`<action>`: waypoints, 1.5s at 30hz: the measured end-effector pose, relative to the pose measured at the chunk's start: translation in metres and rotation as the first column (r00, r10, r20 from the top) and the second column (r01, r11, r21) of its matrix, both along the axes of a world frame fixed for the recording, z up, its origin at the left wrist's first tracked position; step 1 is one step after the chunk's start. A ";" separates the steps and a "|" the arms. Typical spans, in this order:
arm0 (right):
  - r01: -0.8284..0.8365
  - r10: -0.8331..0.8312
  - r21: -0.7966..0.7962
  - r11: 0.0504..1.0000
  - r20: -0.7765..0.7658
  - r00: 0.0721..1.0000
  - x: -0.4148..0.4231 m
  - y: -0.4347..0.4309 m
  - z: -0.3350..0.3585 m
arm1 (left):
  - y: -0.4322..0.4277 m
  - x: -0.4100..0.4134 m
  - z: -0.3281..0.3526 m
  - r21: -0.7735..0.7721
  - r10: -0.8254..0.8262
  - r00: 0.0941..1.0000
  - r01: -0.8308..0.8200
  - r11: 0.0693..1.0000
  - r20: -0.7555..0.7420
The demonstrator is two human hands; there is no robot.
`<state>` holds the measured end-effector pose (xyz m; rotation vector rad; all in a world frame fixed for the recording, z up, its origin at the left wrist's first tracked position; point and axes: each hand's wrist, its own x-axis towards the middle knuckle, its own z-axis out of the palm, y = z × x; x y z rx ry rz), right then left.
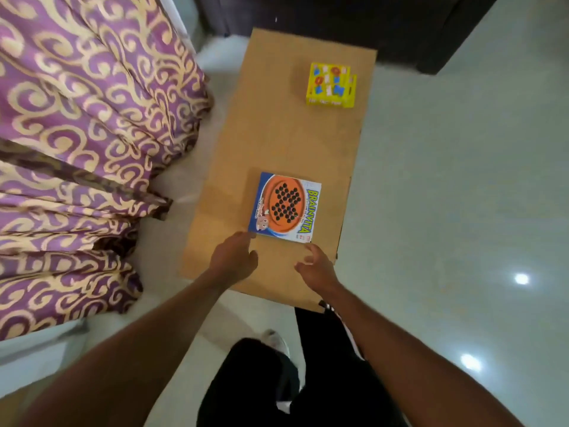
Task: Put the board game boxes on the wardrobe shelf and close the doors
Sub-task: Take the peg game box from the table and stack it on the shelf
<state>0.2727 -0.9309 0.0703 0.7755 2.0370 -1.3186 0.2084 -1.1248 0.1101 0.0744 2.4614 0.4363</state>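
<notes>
Head view: a purple-and-gold patterned cloth (77, 149) hangs left of the low wooden table (277, 143), with dark furniture (338, 20) beyond it. The Brainvita box (284, 206) lies flat near the table's front edge, and the yellow box (331, 84) sits well apart at the far end. The left hand (234, 257), fingers loosely straight, reaches the Brainvita box's near-left corner. The right hand (317, 266), fingers spread and relaxed, is just beside the near-right corner and grips nothing.

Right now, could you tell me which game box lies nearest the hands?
The blue Brainvita box; the yellow box sits at the table's far end.
</notes>
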 end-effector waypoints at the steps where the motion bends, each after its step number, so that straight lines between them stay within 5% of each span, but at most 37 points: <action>1: -0.016 0.017 -0.018 1.000 0.031 0.999 -0.011 0.001 -0.010 | 0.004 -0.017 -0.007 -0.030 -0.055 0.998 0.056 0.998 0.014; 7: -0.029 0.048 -0.108 0.994 0.181 0.982 -0.060 0.000 -0.071 | 0.033 -0.126 -0.073 -0.109 -0.239 0.966 0.249 0.962 0.095; 15: 0.042 -0.029 -0.066 0.997 0.186 0.982 -0.063 0.000 -0.096 | 0.059 -0.190 -0.122 -0.060 -0.313 0.927 0.332 0.942 0.205; 22: 0.195 -0.195 0.020 0.981 0.000 0.981 -0.101 0.046 -0.091 | 0.046 -0.163 -0.115 -0.231 0.125 0.947 -0.056 0.971 0.297; 25: 0.185 -0.185 0.003 0.983 0.070 0.980 -0.125 0.059 -0.091 | 0.039 -0.137 -0.124 -0.089 0.297 0.869 -0.285 0.954 0.397; 29: 0.064 -0.060 -0.048 0.997 0.091 0.994 -0.142 0.069 -0.109 | 0.038 -0.107 -0.158 0.102 0.521 0.760 -0.598 0.795 0.388; 32: 0.059 -0.052 -0.067 0.996 0.104 0.993 -0.145 0.070 -0.116 | 0.053 -0.093 -0.134 0.140 0.686 0.572 -0.804 0.578 0.450; 45: -0.305 0.310 -0.148 0.941 0.009 0.951 -0.079 0.039 -0.006 | 0.010 0.060 -0.007 0.275 0.792 0.229 -0.958 0.081 0.566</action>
